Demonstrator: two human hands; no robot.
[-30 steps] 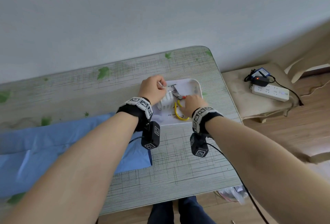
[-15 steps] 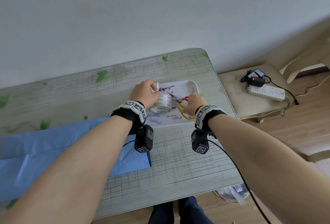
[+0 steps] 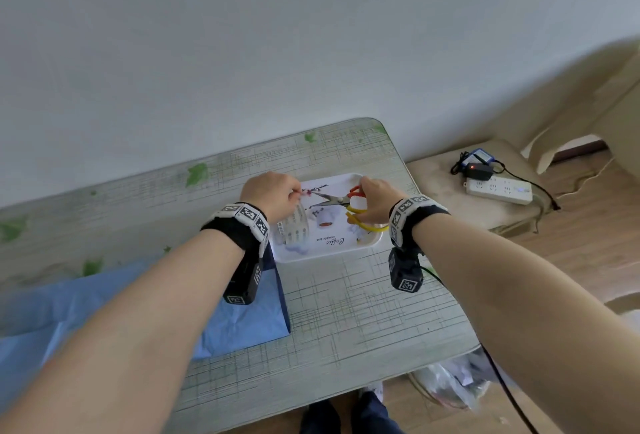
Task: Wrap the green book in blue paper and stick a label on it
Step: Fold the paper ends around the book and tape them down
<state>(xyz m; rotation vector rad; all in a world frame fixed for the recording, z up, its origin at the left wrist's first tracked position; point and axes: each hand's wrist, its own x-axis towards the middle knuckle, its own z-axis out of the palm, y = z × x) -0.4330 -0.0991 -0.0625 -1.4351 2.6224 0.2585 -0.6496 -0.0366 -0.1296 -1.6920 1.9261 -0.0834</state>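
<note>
Above the white tray [image 3: 304,255], the left hand [image 3: 272,194] pinches clear tape from the tape roll [image 3: 293,226]; the right hand [image 3: 375,200] grips open scissors [image 3: 341,200]. Blue paper [image 3: 242,323] lies left, partly behind the forearm; any book is hidden.

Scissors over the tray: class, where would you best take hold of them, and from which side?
Grip the scissors by the orange and yellow loops, coming from the right, as the right hand does. The open blades point left toward the left hand, so that end is unsafe.
</note>
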